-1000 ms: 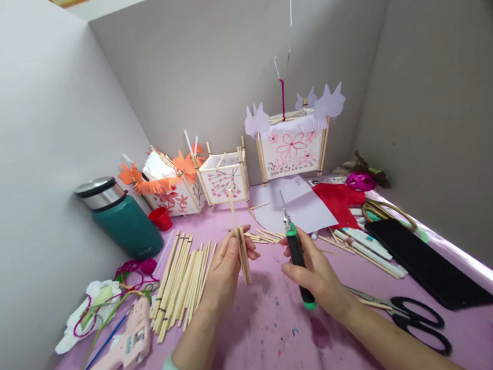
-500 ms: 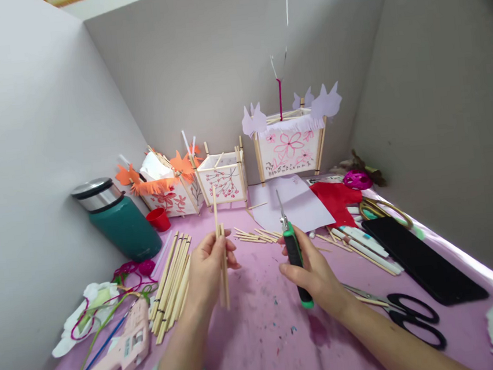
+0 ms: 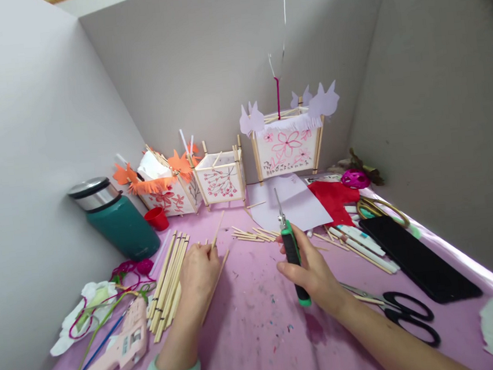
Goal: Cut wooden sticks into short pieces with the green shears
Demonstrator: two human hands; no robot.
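Note:
My left hand [image 3: 199, 278] lies low over the pink table [image 3: 265, 334], fingers curled round a few thin wooden sticks [image 3: 217, 232] that slant up to the right. It rests beside a pile of long wooden sticks [image 3: 169, 282]. My right hand [image 3: 313, 271] is closed on small green-handled cutters [image 3: 292, 256], the metal tip pointing up and away. A scatter of short stick pieces [image 3: 253, 235] lies between the two hands, farther back.
Three paper lanterns [image 3: 286, 146] stand along the back wall. A teal flask [image 3: 116, 218] and red cup [image 3: 156, 218] are at left, a pink glue gun [image 3: 114, 355] front left. Black scissors [image 3: 409, 312], a black slab [image 3: 417, 259], red and lilac paper lie right.
My left hand has carried the sticks down and to the left, from upright in the air to low beside the stick pile. The right hand with the cutters has barely shifted.

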